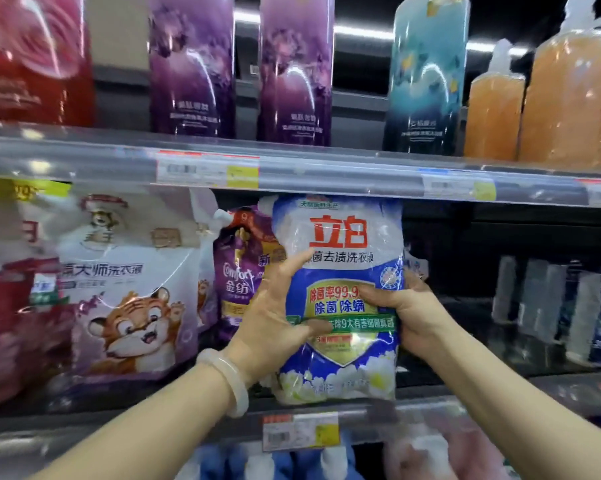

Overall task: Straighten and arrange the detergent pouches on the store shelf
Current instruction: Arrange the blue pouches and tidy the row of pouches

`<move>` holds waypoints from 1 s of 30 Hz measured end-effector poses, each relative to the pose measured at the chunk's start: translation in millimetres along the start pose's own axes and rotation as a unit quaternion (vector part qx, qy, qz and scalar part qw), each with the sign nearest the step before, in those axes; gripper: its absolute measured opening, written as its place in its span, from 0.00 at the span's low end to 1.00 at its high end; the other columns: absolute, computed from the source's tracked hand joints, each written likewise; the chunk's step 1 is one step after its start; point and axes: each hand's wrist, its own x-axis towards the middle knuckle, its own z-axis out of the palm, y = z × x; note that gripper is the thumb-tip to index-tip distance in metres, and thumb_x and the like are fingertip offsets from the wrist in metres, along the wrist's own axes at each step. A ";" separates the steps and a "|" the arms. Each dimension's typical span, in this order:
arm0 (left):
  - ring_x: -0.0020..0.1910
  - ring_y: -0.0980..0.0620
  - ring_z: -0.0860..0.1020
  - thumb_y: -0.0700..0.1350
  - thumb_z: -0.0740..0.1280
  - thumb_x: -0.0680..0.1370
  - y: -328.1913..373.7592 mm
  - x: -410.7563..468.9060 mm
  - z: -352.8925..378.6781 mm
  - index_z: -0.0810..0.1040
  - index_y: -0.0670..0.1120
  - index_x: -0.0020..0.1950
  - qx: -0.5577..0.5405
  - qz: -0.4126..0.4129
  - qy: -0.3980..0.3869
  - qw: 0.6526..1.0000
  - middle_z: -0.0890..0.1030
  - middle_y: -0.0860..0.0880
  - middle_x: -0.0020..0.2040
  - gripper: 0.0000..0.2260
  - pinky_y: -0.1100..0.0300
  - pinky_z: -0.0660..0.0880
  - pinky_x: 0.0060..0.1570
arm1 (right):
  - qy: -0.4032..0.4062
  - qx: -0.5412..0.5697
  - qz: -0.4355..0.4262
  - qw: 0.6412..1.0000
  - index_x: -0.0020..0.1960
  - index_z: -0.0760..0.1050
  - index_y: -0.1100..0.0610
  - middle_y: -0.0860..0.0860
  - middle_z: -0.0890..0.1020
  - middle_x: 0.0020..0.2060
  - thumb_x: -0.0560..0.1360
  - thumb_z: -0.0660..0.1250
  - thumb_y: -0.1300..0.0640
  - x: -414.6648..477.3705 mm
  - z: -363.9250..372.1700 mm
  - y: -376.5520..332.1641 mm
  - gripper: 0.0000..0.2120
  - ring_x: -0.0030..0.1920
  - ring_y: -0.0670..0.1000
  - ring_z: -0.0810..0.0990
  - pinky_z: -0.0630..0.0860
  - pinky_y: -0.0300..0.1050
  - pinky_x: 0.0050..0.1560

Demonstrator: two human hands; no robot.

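Note:
A blue and white detergent pouch (340, 237) with red characters stands upright on the middle shelf (465, 389), its top under the shelf rail above. My left hand (275, 317) grips its left side, thumb across the front, with a pale bangle on that wrist. My right hand (410, 313) holds its right edge. Just left of it leans a purple Comfort pouch (236, 271), partly hidden behind my left hand. Further left stands a white and purple pouch with a cartoon tiger (132, 299).
The upper shelf rail (327, 174) carries price tags; above it stand red (32, 57), purple (191, 71), teal (427, 77) and orange (566, 98) pouches. Dark bottles (569, 306) stand at the right of the middle shelf. More pouches (292, 462) sit on the shelf below.

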 end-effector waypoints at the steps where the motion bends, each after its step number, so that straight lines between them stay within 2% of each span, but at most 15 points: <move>1: 0.60 0.57 0.76 0.36 0.77 0.66 -4.0 1.0 -14.6 0.62 0.74 0.62 0.022 -0.001 0.007 1.000 0.69 0.55 0.64 0.41 0.57 0.78 0.56 | 0.002 0.004 -0.001 1.000 0.57 0.74 0.63 0.60 0.85 0.42 0.59 0.71 0.73 11.4 13.1 6.6 0.27 0.36 0.58 0.85 0.83 0.53 0.37; 4: 0.58 0.60 0.71 0.35 0.75 0.68 -10.1 6.4 -50.4 0.60 0.69 0.59 0.110 -0.036 0.024 0.993 0.66 0.62 0.59 0.37 0.65 0.75 0.56 | 0.019 0.017 -0.011 1.000 0.56 0.72 0.60 0.58 0.85 0.43 0.65 0.70 0.75 39.4 43.7 25.8 0.22 0.36 0.56 0.85 0.83 0.55 0.37; 5: 0.59 0.61 0.68 0.36 0.74 0.70 -11.4 5.4 -58.2 0.58 0.69 0.59 0.137 -0.057 0.020 0.989 0.65 0.59 0.60 0.37 0.66 0.73 0.58 | 0.013 0.008 -0.021 1.000 0.56 0.72 0.60 0.59 0.85 0.45 0.67 0.70 0.73 45.8 50.1 33.7 0.21 0.39 0.58 0.85 0.83 0.57 0.40; 7: 0.62 0.62 0.62 0.38 0.73 0.71 -16.3 -3.5 -66.2 0.50 0.67 0.67 0.181 -0.117 0.000 0.977 0.61 0.53 0.69 0.41 0.65 0.65 0.64 | 0.007 -0.047 -0.049 0.998 0.52 0.75 0.59 0.58 0.84 0.47 0.69 0.70 0.72 51.3 57.2 48.8 0.15 0.46 0.59 0.84 0.81 0.59 0.50; 8: 0.64 0.60 0.62 0.40 0.74 0.70 -21.2 -10.7 -67.3 0.46 0.63 0.72 0.195 -0.143 -0.001 0.970 0.57 0.50 0.73 0.45 0.63 0.64 0.64 | 0.001 -0.074 -0.057 0.996 0.49 0.76 0.57 0.56 0.84 0.46 0.69 0.70 0.72 51.2 57.8 54.1 0.14 0.47 0.58 0.83 0.81 0.56 0.51; 10: 0.72 0.53 0.59 0.47 0.76 0.68 -32.5 -23.8 -66.4 0.38 0.58 0.74 0.215 -0.165 -0.010 0.962 0.53 0.48 0.75 0.52 0.56 0.61 0.69 | -0.027 -0.106 -0.043 0.993 0.49 0.75 0.55 0.52 0.84 0.47 0.69 0.70 0.71 49.9 52.9 61.6 0.15 0.47 0.51 0.83 0.82 0.45 0.45; 13: 0.76 0.50 0.54 0.56 0.77 0.65 -50.1 -28.4 -63.7 0.28 0.67 0.66 0.228 -0.139 -0.024 0.963 0.53 0.51 0.77 0.56 0.45 0.58 0.73 | -0.058 -0.217 0.017 0.974 0.55 0.72 0.56 0.54 0.82 0.51 0.67 0.74 0.67 47.1 39.5 70.1 0.21 0.49 0.50 0.81 0.79 0.39 0.44; 15: 0.76 0.50 0.56 0.57 0.78 0.61 -56.0 -27.3 -61.2 0.31 0.65 0.71 0.188 -0.136 0.007 0.973 0.55 0.52 0.77 0.59 0.44 0.58 0.73 | -0.051 -0.278 0.033 0.959 0.54 0.72 0.60 0.58 0.82 0.51 0.66 0.75 0.65 44.0 32.3 77.6 0.20 0.49 0.52 0.81 0.80 0.42 0.46; 17: 0.75 0.46 0.56 0.52 0.81 0.59 -59.8 -27.1 -58.9 0.35 0.57 0.75 0.181 -0.158 0.048 0.969 0.54 0.47 0.77 0.62 0.47 0.57 0.73 | -0.038 -0.280 0.014 0.959 0.51 0.71 0.63 0.62 0.81 0.50 0.67 0.74 0.67 41.4 28.1 83.0 0.17 0.45 0.51 0.82 0.80 0.39 0.41; 19: 0.75 0.44 0.56 0.50 0.82 0.58 -63.2 -26.6 -55.6 0.37 0.54 0.76 0.194 -0.160 0.057 0.966 0.54 0.44 0.77 0.62 0.47 0.58 0.73 | -0.032 -0.280 -0.004 0.959 0.50 0.71 0.64 0.63 0.81 0.49 0.68 0.73 0.67 39.6 23.7 83.7 0.15 0.42 0.50 0.83 0.80 0.38 0.39; 22: 0.72 0.48 0.63 0.59 0.80 0.55 -64.7 -19.6 -41.3 0.40 0.57 0.75 0.143 -0.143 0.037 0.979 0.63 0.54 0.73 0.62 0.43 0.64 0.69 | -0.025 -0.295 -0.005 0.955 0.54 0.72 0.65 0.59 0.84 0.49 0.69 0.73 0.66 36.5 7.0 78.5 0.16 0.50 0.56 0.84 0.81 0.43 0.46; 24: 0.70 0.49 0.63 0.59 0.80 0.54 -61.1 -14.6 -23.1 0.38 0.58 0.75 0.126 -0.159 0.011 0.979 0.65 0.57 0.69 0.63 0.42 0.64 0.69 | 0.003 -0.288 0.000 0.958 0.54 0.72 0.66 0.59 0.84 0.49 0.69 0.72 0.67 31.4 -10.3 71.9 0.15 0.50 0.56 0.83 0.82 0.42 0.45; 27: 0.69 0.52 0.61 0.56 0.80 0.54 -54.0 -5.1 11.2 0.35 0.65 0.72 0.089 -0.168 -0.011 0.982 0.63 0.53 0.70 0.63 0.47 0.59 0.72 | 0.041 -0.267 0.001 0.963 0.49 0.74 0.61 0.56 0.84 0.45 0.69 0.71 0.70 24.0 -39.4 58.4 0.12 0.43 0.52 0.83 0.81 0.42 0.42; 30: 0.70 0.57 0.54 0.48 0.80 0.61 -46.6 7.0 47.2 0.29 0.63 0.68 0.091 -0.167 -0.024 0.981 0.54 0.50 0.72 0.62 0.55 0.55 0.70 | 0.081 -0.262 -0.011 0.962 0.46 0.72 0.60 0.54 0.84 0.41 0.68 0.71 0.72 21.0 -67.3 46.7 0.12 0.37 0.48 0.84 0.81 0.38 0.35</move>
